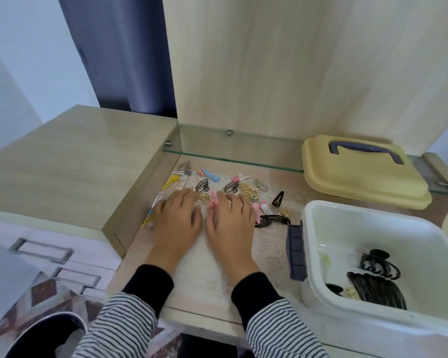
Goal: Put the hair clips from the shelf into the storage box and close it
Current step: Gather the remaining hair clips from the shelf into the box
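Clips (239,187) lie loose across the back half of the shelf (210,280), from its left edge towards the middle, below a glass pane (230,143) fixed along the back edge. The set includes yellow, pink, blue, white, gold and black pieces, many touching or overlapping.

Hand positions:
- Left hand (177,226): palm down, fingers straight and slightly spread, resting on the clips near the left edge. It grips nothing.
- Right hand (230,226): palm down, fingers straight, resting on the clips just beside the left hand. It grips nothing.
- The thumbs lie close together with a narrow gap between them; a pink clip (212,200) shows in that gap, by the fingertips.

A black snap clip (278,198) and a black toothed clip (272,219) lie to the right of the right hand, apart from both hands.

The box (373,332) is white and stands open at the front-right corner of the shelf. A dark blue latch (296,251) hangs on its left wall. Inside it lie a black claw clip (378,264), a larger black ribbed clip (378,288) and a small gold clip (351,291), all against the near right side.

The lid (360,182) is yellow and lies at the back-right corner, off the box, with its grey-blue handle (365,148) facing up.

Both forearms wear striped sleeves (124,319) with black cuffs.
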The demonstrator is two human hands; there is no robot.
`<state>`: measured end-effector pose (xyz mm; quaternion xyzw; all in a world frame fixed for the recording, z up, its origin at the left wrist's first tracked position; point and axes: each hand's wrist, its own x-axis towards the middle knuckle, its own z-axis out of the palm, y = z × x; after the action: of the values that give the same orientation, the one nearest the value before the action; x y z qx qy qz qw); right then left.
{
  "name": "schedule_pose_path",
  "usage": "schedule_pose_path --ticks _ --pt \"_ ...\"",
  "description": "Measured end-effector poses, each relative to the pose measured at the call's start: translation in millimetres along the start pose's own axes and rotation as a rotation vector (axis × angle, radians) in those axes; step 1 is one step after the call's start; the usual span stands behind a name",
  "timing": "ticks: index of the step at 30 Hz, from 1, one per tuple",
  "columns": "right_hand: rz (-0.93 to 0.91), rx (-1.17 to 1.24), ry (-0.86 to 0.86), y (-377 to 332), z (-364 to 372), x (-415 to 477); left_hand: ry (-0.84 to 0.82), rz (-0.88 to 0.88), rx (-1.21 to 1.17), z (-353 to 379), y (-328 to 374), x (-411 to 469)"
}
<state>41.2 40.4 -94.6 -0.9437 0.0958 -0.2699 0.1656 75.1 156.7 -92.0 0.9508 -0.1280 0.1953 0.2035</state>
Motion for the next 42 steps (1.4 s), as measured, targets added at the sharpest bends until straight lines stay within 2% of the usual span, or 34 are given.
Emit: schedule_pose_path --ticks 11,19,29,38,42 --pt "-0.089 -0.021 -0.029 1 5 -4 -0.063 -0.052 0.086 9 -8 1" --pt "-0.071 0.038 -0.032 0 4 -5 0.02 -0.146 0.099 5 -8 -1" --pt "-0.092 0.032 -0.022 1 4 -5 0.12 -0.056 0.076 4 -7 -5" --pt "-0.061 0.074 -0.057 -3 2 -2 0.078 0.005 -0.056 0 -4 -1" --pt "-0.041 0.111 -0.111 -8 -7 0 0.075 -0.035 -0.252 -4 -5 1"
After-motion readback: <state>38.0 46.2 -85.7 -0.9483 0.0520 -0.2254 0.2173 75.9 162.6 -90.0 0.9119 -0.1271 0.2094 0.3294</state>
